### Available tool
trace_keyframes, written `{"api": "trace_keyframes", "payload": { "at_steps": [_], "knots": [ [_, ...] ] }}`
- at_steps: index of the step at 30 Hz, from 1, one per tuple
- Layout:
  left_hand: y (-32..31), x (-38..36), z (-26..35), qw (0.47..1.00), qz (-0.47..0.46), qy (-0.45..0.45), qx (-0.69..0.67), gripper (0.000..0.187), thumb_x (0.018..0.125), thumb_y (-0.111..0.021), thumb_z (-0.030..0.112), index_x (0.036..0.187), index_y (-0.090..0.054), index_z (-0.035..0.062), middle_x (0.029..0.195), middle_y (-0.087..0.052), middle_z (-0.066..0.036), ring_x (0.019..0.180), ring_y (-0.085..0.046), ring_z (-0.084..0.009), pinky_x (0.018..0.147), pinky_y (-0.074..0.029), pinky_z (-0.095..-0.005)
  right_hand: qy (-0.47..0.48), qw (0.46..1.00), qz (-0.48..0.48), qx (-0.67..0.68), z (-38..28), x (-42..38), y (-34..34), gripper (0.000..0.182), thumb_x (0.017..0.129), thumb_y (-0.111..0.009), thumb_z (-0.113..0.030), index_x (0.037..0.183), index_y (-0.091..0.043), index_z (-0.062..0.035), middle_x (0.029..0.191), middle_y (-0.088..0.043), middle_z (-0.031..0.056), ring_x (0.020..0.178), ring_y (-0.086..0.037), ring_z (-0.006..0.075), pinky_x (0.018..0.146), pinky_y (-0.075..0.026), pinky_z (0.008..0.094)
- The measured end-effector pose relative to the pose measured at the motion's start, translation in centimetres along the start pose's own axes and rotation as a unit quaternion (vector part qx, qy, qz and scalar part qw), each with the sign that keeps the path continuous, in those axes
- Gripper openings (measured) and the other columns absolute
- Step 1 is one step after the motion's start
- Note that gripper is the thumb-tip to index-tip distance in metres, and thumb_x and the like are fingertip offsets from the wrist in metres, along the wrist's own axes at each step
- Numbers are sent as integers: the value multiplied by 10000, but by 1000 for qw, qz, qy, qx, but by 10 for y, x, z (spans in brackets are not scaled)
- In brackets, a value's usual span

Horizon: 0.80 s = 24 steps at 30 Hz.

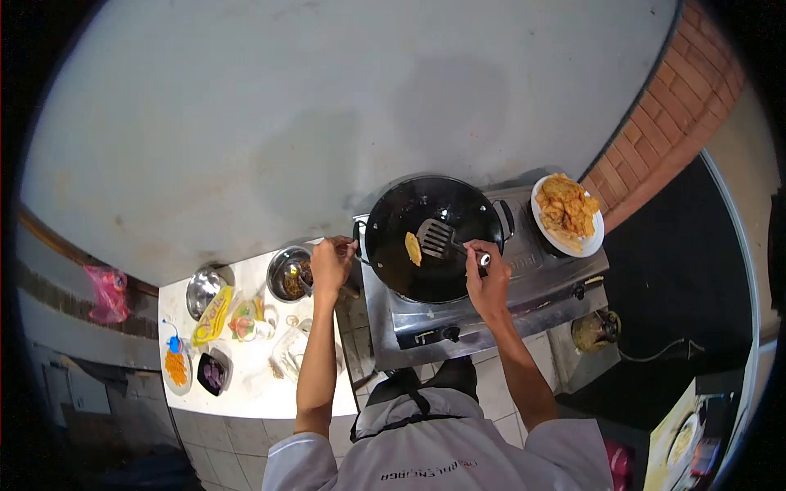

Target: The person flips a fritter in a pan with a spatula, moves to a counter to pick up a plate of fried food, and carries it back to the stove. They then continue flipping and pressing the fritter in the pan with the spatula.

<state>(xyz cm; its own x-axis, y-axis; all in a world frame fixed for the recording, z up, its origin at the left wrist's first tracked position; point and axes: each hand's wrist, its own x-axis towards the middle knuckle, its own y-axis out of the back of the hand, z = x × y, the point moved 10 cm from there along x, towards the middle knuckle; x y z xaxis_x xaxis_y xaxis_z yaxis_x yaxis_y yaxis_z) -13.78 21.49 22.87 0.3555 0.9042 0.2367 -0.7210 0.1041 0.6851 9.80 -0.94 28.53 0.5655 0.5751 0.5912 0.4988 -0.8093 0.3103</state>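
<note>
A black wok [409, 282] stands on the steel stove, with one yellow fried piece [413, 249] lying in it. My right hand [488, 274] is closed round the handle of a slotted spatula [436, 237], whose head is inside the wok just right of the piece. At the wok's left handle [358, 242] is my left hand [334, 258], its fingers bent together; whether they grip the handle is hard to make out. A white plate [569, 247] heaped with golden fried food [566, 206] sits at the stove's right end.
The steel stove [483, 317] has knobs along its front. On the white table [254, 401] at left are metal bowls [282, 274], a yellow packet [214, 315], a plate of orange pieces [176, 370] and a dark bowl [213, 373]. A grey wall [246, 98] rises behind.
</note>
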Motion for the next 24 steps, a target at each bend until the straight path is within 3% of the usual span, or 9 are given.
{"api": "trace_keyframes", "payload": {
  "at_steps": [3, 7, 9, 16, 24],
  "knots": [
    [0, 0, 5, 1000, -11, -13, -8, 199, 796, -727, 215, 864, -714, 29, 732, -683, -149, 675, -679, -264, 641, -520, -346, -71, 997, -8, 34, 0, -9, -3, 106, 888, -604, -22, 980, -579, 25, 854, -653, 116, 666, -625, 124, 520, -480, 248],
    [-2, 3, -2, 999, -19, 27, -28, 192, 791, -734, 206, 859, -713, 28, 736, -687, -142, 675, -681, -247, 651, -520, -336, -56, 998, -3, 17, -10, -13, 2, 106, 888, -608, -23, 971, -577, 35, 838, -646, 121, 655, -623, 121, 520, -497, 252],
    [-2, 4, -6, 999, -23, 33, -21, 202, 793, -733, 210, 866, -709, 23, 742, -691, -131, 676, -682, -242, 653, -519, -339, -46, 999, 13, 19, -10, -11, 5, 96, 891, -603, -21, 963, -579, 37, 826, -647, 121, 633, -619, 117, 520, -496, 251],
    [0, 4, -6, 998, -16, 27, -47, 207, 796, -733, 219, 872, -708, 28, 754, -695, -112, 673, -681, -226, 652, -517, -338, -156, 975, 137, 79, 24, -12, 48, 151, 942, -554, -113, 942, -559, 38, 823, -662, 94, 597, -605, 96, 497, -500, 240],
    [-1, -2, -10, 998, -22, 36, -54, 221, 784, -748, 205, 890, -703, 17, 736, -691, -122, 639, -670, -203, 620, -512, -313, -175, 969, 163, 62, 30, -10, 71, 207, 958, -545, -161, 910, -584, 37, 738, -634, 66, 543, -555, 79, 473, -438, 232]
  ]
}}
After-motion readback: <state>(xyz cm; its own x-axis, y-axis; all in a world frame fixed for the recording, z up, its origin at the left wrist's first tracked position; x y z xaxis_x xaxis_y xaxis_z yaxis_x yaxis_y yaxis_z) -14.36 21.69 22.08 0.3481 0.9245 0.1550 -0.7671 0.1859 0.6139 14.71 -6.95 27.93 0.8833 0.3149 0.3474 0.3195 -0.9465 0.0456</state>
